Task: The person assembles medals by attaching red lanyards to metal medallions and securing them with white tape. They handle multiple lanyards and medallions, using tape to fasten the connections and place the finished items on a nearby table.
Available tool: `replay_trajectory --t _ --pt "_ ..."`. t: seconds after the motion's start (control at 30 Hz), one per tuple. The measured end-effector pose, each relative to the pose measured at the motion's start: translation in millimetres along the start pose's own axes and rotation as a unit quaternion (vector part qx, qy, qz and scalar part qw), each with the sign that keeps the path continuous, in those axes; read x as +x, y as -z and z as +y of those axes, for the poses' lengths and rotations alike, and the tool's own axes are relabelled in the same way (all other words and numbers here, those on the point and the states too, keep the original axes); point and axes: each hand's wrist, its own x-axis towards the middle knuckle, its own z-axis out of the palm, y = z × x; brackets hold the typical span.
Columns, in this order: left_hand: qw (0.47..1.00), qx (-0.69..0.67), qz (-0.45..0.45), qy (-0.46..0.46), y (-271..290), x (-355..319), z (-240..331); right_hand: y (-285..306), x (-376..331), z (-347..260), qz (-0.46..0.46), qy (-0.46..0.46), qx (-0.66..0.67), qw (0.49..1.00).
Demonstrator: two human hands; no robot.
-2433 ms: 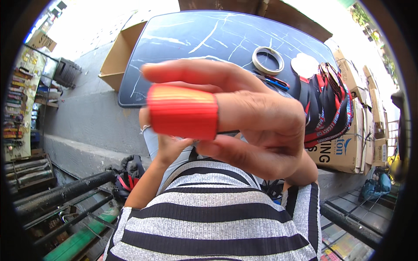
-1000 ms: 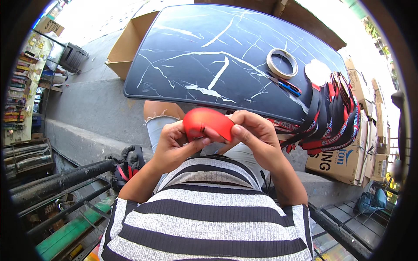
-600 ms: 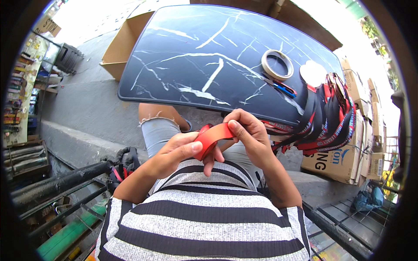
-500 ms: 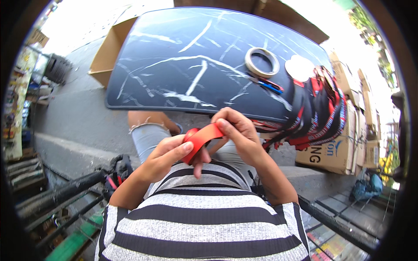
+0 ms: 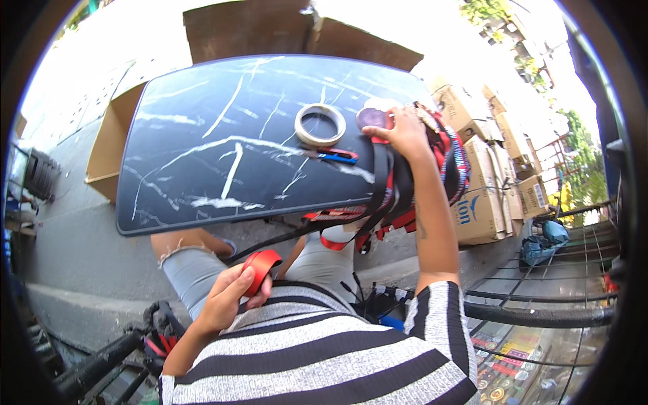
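Note:
Near my lap, my left hand [image 5: 235, 291] is closed around a coil of smooth red ribbon [image 5: 264, 263], its loop standing up from the fingers. My right arm stretches forward to the table's right side. There my right hand [image 5: 403, 131] has its thumb and fingers closed at the red edge of a round, medal-like disc [image 5: 370, 120]; the exact grip is partly hidden. Under and beside that hand lies a heap of black and red printed straps [image 5: 388, 175], with ends hanging over the table edge.
A dark marble-patterned table [image 5: 202, 169] stands before me. On it are a roll of masking tape [image 5: 299, 126] and a blue and red cutter knife [image 5: 337, 156]. Cardboard boxes [image 5: 482, 196] stack at the right, and an open carton [image 5: 108, 152] stands left. A black metal rail [image 5: 540, 314] runs at lower right.
My right hand has let go of the red ribbon and reached forward to the disc and straps. My left hand keeps the ribbon, lower down. The view has shifted toward the right.

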Motion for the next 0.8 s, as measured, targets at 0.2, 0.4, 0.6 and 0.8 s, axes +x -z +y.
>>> replay_trajectory --t 0.2,0.4,0.6,0.8 --pt "0.999 -0.011 -0.037 -0.017 4.6 -2.3 2.4 9.7 -6.6 -5.4 0.151 0.022 0.184 0.971" --pt "0.999 0.014 -0.036 -0.014 1.6 1.7 2.4 19.5 -9.9 -20.9 0.154 -0.015 0.191 0.969" --pt "0.997 0.013 0.046 -0.066 1.9 -6.0 -7.5 69.2 -51.2 -42.7 0.177 0.075 0.243 0.951" --pt "0.994 -0.098 -0.009 -0.041 -0.3 0.0 -7.8 82.3 -154.1 -133.8 0.033 0.402 0.56 0.723"
